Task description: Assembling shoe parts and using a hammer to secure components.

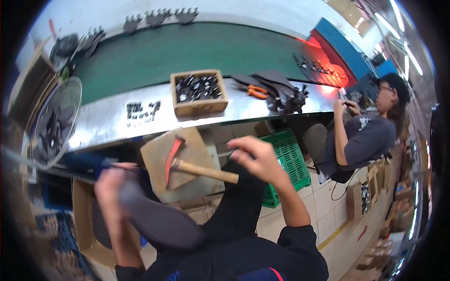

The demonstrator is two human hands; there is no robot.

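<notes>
Left of the hammer [199,170], which lies on a block [152,147], the left hand [110,187] is blurred but appears wrapped around the upper end of a long grey piece [161,222] slanting down on the hammer's near side. The right hand [258,159] hangs empty to the hammer's right, fingers loosely bent and parted. Beyond the hammer, the desk [93,124] carries a box [200,109] of dark parts [197,89] and, farther right, pliers [257,92], while a green crate [291,159] stands right of the hammer.

Wooden hammer handle [206,172] (smooth, matt)
</notes>
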